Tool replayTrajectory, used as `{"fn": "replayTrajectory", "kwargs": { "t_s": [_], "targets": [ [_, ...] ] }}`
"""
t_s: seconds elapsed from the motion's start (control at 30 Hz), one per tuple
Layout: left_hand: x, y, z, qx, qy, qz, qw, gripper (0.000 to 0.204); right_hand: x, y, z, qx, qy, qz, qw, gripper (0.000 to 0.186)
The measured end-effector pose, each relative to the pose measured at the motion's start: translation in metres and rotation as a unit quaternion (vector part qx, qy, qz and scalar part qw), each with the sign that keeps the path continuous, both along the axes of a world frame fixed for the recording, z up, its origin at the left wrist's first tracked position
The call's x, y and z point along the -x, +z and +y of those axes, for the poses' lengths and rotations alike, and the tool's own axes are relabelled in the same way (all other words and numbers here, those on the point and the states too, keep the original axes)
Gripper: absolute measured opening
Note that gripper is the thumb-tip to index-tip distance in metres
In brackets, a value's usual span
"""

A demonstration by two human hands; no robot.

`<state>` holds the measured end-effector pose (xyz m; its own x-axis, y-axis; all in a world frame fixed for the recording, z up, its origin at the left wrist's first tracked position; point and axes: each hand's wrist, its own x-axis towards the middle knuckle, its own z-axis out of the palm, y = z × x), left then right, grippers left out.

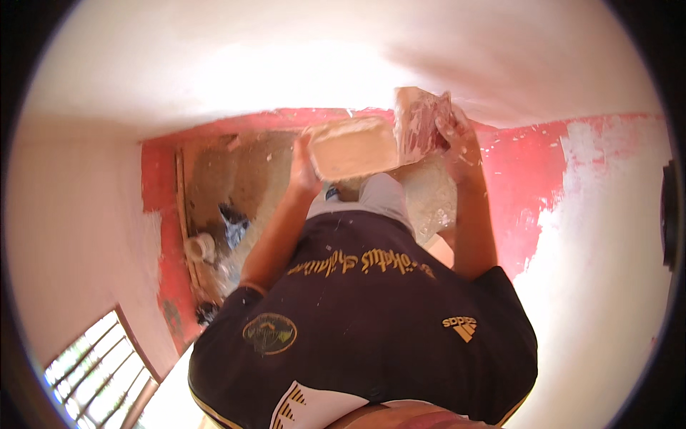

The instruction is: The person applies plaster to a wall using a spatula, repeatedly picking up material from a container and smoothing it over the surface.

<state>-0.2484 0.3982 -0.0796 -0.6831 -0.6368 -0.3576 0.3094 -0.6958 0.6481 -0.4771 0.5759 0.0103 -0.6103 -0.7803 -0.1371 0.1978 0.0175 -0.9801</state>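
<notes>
My left hand is closed on the left edge of a shallow beige tray with rounded corners, held out in front of my body. What lies in the tray is too blurred to make out. In my right hand is a flat, broad spreader blade, smeared with whitish paste and reddish on its face. My fingers are wrapped round its right side, and pale smears mark my hand. The blade stands at the tray's right edge; I cannot tell whether the two touch.
A pale wall with a red lower band rises ahead and at both sides. On the floor at the left lie a white bucket and a dark plastic bag. A barred window is at the lower left.
</notes>
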Motion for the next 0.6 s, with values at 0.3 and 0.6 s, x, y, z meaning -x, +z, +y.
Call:
{"fn": "replayTrajectory", "kwargs": {
  "t_s": [0.3, 0.6],
  "targets": [
    [-0.05, -0.02, -0.019, 0.031, -0.009, -0.143, 0.989, 0.054, 0.038, -0.231, 0.056, 0.036, -0.25, 0.024, 0.967, 0.044],
    [-0.043, 0.005, -0.021, 0.21, -0.026, -0.247, 0.945, 0.061, 0.162, -0.376, -0.026, -0.229, -0.551, 0.133, 0.791, 0.022]
  ]
}}
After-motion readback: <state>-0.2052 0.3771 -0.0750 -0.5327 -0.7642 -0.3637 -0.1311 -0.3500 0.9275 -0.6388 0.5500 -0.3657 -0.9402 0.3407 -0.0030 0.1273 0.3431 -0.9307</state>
